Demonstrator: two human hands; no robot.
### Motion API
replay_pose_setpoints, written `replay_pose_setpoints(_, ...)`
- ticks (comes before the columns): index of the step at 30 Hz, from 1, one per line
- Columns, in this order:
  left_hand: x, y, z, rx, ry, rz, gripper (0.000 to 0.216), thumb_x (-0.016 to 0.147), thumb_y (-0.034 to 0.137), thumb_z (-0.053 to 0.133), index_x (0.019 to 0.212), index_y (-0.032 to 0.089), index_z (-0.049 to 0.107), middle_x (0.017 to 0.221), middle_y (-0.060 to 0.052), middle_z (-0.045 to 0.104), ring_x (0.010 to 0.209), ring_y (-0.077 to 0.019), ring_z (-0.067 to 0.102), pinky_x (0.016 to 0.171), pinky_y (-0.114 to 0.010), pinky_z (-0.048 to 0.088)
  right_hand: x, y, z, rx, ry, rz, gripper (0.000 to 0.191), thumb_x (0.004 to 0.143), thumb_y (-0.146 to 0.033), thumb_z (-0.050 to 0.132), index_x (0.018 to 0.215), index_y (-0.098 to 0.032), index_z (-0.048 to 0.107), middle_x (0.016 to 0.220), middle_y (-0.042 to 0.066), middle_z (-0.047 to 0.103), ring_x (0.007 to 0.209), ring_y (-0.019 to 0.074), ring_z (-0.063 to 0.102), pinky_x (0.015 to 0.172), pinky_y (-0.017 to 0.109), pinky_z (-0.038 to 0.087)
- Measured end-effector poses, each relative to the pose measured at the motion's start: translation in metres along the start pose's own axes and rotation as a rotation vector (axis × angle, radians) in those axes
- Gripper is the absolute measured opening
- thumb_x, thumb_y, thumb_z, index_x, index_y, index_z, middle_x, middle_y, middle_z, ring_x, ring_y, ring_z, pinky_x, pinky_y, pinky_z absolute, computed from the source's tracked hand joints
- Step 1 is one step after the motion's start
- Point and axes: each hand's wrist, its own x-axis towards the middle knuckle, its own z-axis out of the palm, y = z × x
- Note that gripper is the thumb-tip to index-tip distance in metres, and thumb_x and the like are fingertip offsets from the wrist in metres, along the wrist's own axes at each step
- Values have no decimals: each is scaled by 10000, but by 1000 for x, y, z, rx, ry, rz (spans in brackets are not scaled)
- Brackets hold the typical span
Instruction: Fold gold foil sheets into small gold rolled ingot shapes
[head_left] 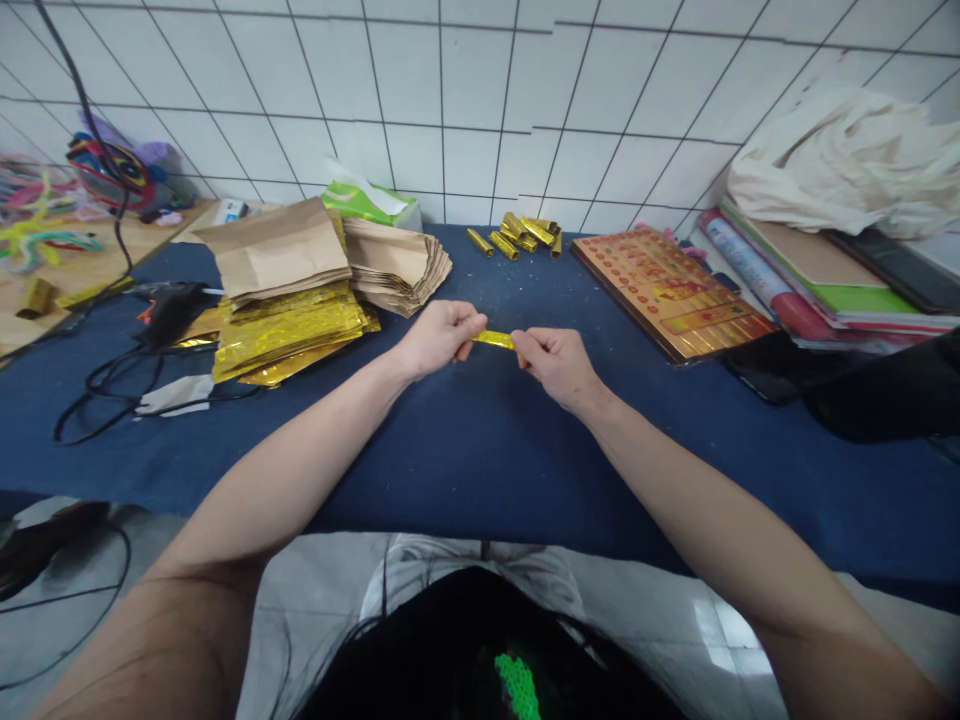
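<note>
Between my two hands stretches a small roll of gold foil paper (494, 339), level above the blue cloth. My left hand (444, 336) is closed on its left end, and my right hand (556, 362) pinches the right end. The fingers hide both ends of the roll. Beyond my hands, several finished-looking gold paper rolls (517, 236) lie in a loose pile near the wall. To the left sits a stack of gold foil sheets (292, 330), with brown-backed paper sheets (277, 250) on top and another brown stack (394, 262) beside it.
A black glue gun (174, 312) with its cord (94, 385) lies at the left. A flat orange-gold printed pack (667, 290) is at the right, near stacked books (814, 270) and a white cloth bag (855, 165). A green tissue pack (371, 203) stands by the tiled wall.
</note>
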Motion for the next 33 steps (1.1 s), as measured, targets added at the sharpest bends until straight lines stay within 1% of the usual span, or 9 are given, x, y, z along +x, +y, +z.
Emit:
replay_pose_setpoints(3, 3, -3, -11, 13, 40, 50, 279, 855, 212, 498, 585, 143, 486, 346, 69, 433, 308, -23, 316, 364, -161, 226, -4, -4, 7, 11, -145, 2, 436, 832, -472, 487, 515, -174, 456, 438, -72, 328, 404, 50, 271, 424, 230, 214)
replay_pose_setpoints(6, 4, -5, -14, -11, 27, 78, 261, 838, 262, 534, 609, 140, 505, 343, 72, 429, 306, -22, 306, 365, -165, 210, -5, -6, 8, 3, -136, -25, 438, 849, -468, 456, 522, -177, 447, 451, -68, 333, 416, 54, 279, 431, 229, 220)
replay_pose_setpoints(9, 5, -7, -12, -137, 34, 47, 295, 819, 326, 570, 603, 144, 484, 354, 62, 453, 309, -24, 343, 363, -160, 234, -5, -5, 6, -26, -91, -43, 445, 855, -477, 447, 528, -176, 455, 458, -63, 346, 425, 58, 288, 443, 232, 230)
replay_pose_setpoints(13, 4, -9, 2, -491, 122, -42, 271, 774, 366, 626, 687, 139, 509, 514, 21, 586, 426, -50, 512, 419, -156, 367, -5, 0, 7, -41, 38, -47, 441, 849, -504, 450, 557, -175, 478, 466, -57, 357, 440, 66, 309, 449, 235, 235)
replay_pose_setpoints(15, 1, -9, 15, -636, 94, -73, 225, 723, 299, 684, 743, 124, 546, 594, 14, 616, 501, -56, 559, 466, -159, 418, -5, 3, 10, -6, 82, -42, 439, 849, -519, 442, 575, -178, 482, 470, -55, 364, 441, 69, 315, 447, 235, 240)
replay_pose_setpoints(18, -3, -8, 32, -722, 1, -129, 168, 709, 222, 691, 712, 102, 574, 560, 20, 593, 488, -44, 546, 483, -155, 428, -6, 5, 14, 45, 45, -31, 445, 856, -533, 417, 593, -180, 485, 482, -50, 383, 445, 72, 329, 448, 233, 253)
replay_pose_setpoints(21, -3, -5, 32, -732, 50, -184, 117, 697, 146, 684, 680, 92, 582, 534, 27, 578, 459, -34, 531, 475, -148, 427, -8, 4, 16, 20, 0, -38, 448, 857, -524, 422, 582, -176, 485, 489, -49, 385, 454, 70, 335, 454, 232, 256)
replay_pose_setpoints(26, 4, -2, 8, -682, 201, -209, 107, 687, 91, 674, 649, 97, 574, 479, 43, 546, 406, -28, 499, 420, -135, 400, -10, -2, 15, -34, 11, -44, 441, 854, -497, 441, 556, -175, 482, 472, -53, 362, 444, 66, 314, 444, 233, 233)
replay_pose_setpoints(33, 3, -4, 0, -534, 117, -198, 183, 721, 177, 675, 602, 104, 556, 511, 8, 597, 392, -46, 522, 397, -151, 408, -2, 1, -1, -4, 106, -30, 405, 834, -432, 503, 522, -173, 491, 424, -64, 353, 394, 56, 299, 418, 233, 224)
